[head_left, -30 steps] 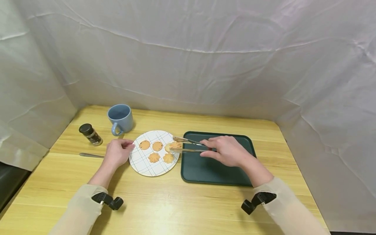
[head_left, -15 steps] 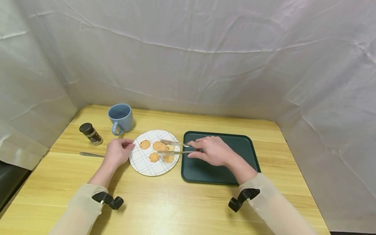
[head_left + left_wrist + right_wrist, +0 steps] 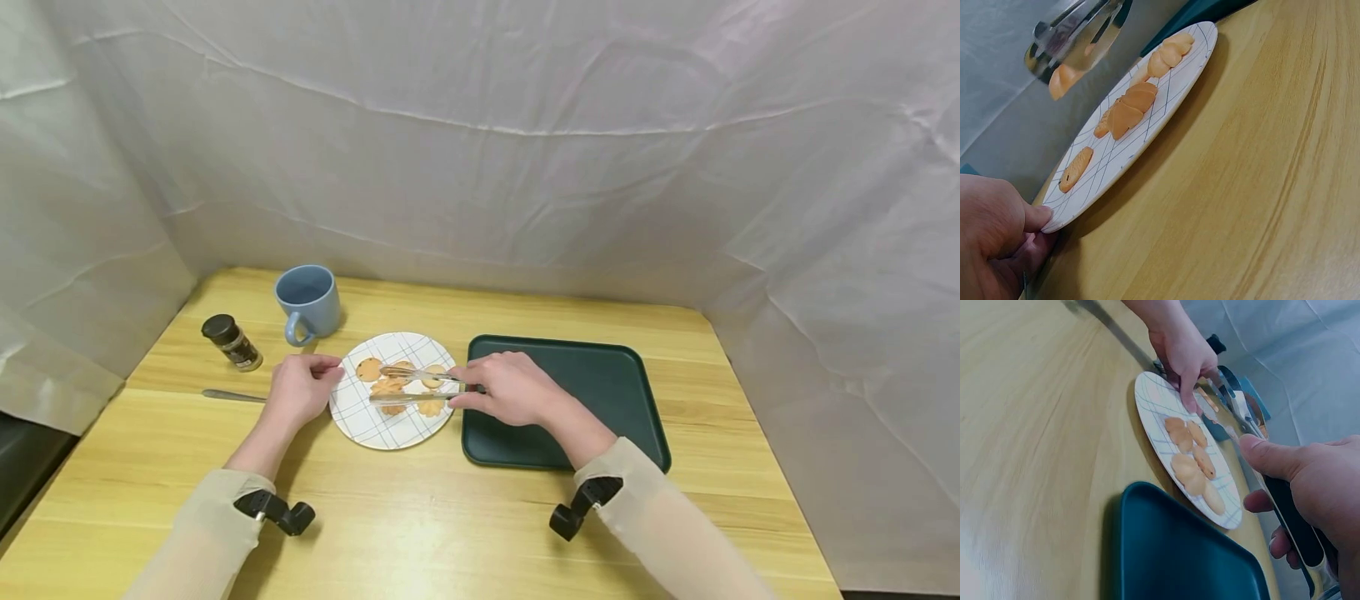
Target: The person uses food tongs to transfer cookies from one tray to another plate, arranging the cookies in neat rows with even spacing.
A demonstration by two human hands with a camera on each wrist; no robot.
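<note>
My left hand (image 3: 300, 390) pinches the left rim of a white plate (image 3: 360, 425) with a thin-lined check pattern, thumb on top. Several cookies lie on the plate: a speckled round cookie (image 3: 368, 369) at the left, a plain round one (image 3: 433, 375) at the right, and flower-shaped ones nearer the front, such as the cookie (image 3: 1132, 109). My right hand (image 3: 513, 387) grips metal tongs (image 3: 420, 397) from the right. A flower-shaped cookie (image 3: 1063, 81) is between the tongs' tips, raised over the plate and overlapping other cookies in the head view.
A dark green tray (image 3: 600, 383) lies right of the plate, under my right hand. Behind the left hand stand a blue mug (image 3: 311, 304) and a black-capped spice jar (image 3: 236, 343). A metal utensil handle (image 3: 232, 396) lies beside that hand. A grey curtain (image 3: 480, 167) closes the back.
My right hand has moved left with the tongs and their cookie, from the plate's right edge to over its left-middle part. My left hand has stayed at the rim.
</note>
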